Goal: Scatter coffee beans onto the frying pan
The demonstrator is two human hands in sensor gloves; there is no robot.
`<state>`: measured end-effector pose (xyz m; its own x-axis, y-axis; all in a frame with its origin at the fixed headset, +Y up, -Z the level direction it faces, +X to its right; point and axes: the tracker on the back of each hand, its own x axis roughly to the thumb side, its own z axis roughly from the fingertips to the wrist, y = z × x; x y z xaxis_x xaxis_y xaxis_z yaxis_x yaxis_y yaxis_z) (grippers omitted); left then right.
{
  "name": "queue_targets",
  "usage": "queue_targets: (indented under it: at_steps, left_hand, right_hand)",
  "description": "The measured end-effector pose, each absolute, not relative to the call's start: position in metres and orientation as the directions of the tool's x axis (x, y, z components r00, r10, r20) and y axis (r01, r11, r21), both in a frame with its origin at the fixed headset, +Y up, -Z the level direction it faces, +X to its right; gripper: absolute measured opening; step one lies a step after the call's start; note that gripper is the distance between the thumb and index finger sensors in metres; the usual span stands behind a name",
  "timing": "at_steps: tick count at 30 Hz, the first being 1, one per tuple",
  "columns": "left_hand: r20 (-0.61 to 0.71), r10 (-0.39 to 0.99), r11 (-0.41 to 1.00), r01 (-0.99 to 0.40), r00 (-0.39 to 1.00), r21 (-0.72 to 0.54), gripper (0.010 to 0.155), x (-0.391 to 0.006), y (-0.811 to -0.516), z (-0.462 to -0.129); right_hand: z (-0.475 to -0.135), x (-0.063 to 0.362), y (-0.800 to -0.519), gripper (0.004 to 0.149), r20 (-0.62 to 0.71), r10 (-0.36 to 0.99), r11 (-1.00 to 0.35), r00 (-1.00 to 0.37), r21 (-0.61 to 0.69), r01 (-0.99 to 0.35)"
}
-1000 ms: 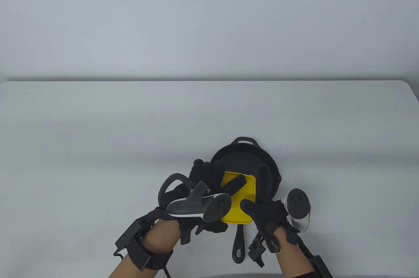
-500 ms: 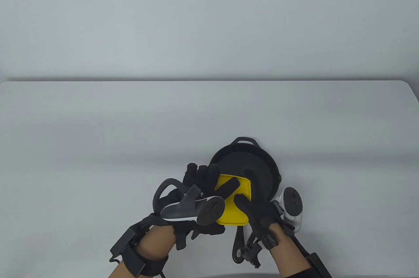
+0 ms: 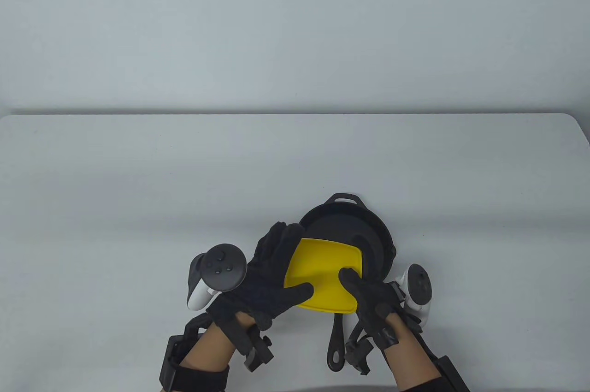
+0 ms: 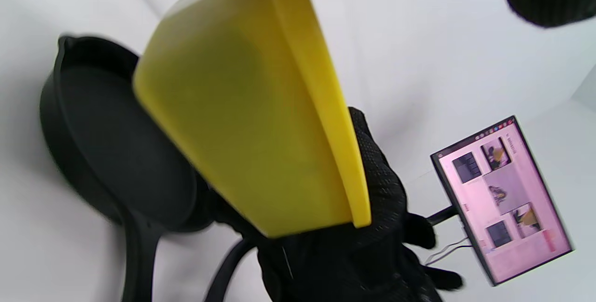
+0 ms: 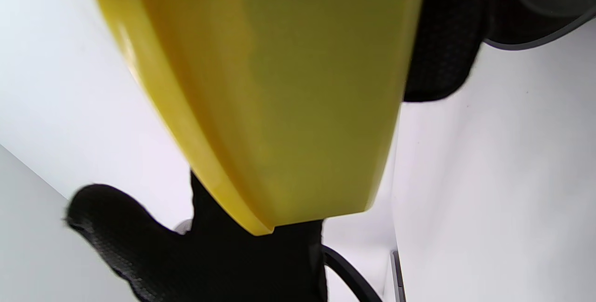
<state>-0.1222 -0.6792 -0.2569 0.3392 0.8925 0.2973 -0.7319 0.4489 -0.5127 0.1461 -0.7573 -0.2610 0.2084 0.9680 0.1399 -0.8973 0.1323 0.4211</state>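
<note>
A yellow square container (image 3: 322, 272) is held just above the near left part of the black cast-iron frying pan (image 3: 368, 230). My left hand (image 3: 272, 272) holds its left side, fingers underneath and thumb on top. My right hand (image 3: 373, 295) holds its near right corner with the thumb on top. The left wrist view shows the container's underside (image 4: 247, 120) above the pan (image 4: 107, 139). The right wrist view shows the same underside (image 5: 279, 88) close up. No coffee beans show in any view.
The pan's long handle (image 3: 335, 341) points toward the table's near edge between my wrists. The white table (image 3: 138, 203) stretches far to the left and back. A lit monitor (image 4: 503, 199) stands beyond the table in the left wrist view.
My left hand has turned over, so its tracker now sits to the left and its thumb lies on the container's near edge. The container now shows a broad flat top. The right hand barely moved.
</note>
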Motion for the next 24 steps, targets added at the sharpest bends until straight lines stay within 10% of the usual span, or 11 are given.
queue_targets:
  at_steps: [7,13,24]
  left_hand:
    - [0.004,1.000,-0.025,-0.867,-0.031,-0.497,0.105,-0.135,-0.732,-0.248]
    - [-0.377,0.811,-0.584,-0.654,-0.447,-0.481,0.103,-0.121,-0.762,-0.239]
    - [-0.480,0.762,-0.642,-0.607,-0.435,-0.469,0.095,-0.104,-0.778,-0.224]
  right_hand:
    - [-0.260,0.144,-0.756,0.076,0.140,0.962,0.149,0.232,0.441,-0.885]
    - [-0.258,0.141,-0.753,0.076,0.145,0.961,0.142,0.234,0.469,-0.872]
    - [-0.256,0.132,-0.753,0.076,0.149,0.975,0.062,0.163,0.524,-0.850]
